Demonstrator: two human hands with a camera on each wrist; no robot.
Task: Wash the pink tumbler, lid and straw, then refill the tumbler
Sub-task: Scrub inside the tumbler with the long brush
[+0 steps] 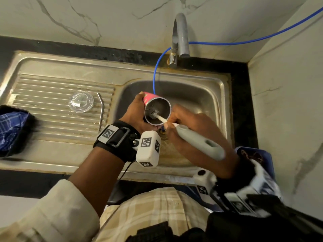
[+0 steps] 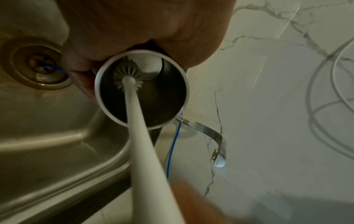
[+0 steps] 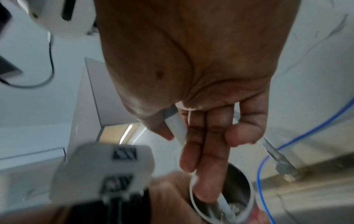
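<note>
Over the sink [image 1: 218, 95], the left hand [image 1: 138, 112] grips the tilted pink tumbler [image 1: 153, 103]. The right hand [image 1: 194, 126] grasps a brush [image 1: 197, 138] whose head sits inside it. The lid [image 1: 80, 101] and straw [image 1: 101, 110] lie apart on the draining board [image 1: 52, 95].

White marble wall [image 1: 70, 23], black countertop [image 1: 241, 102], steel sink [image 1: 52, 70]

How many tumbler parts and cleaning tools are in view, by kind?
Pink tumbler: 1
Clear lid: 1
Metal straw: 1
Bottle brush: 1
Total: 4
</note>
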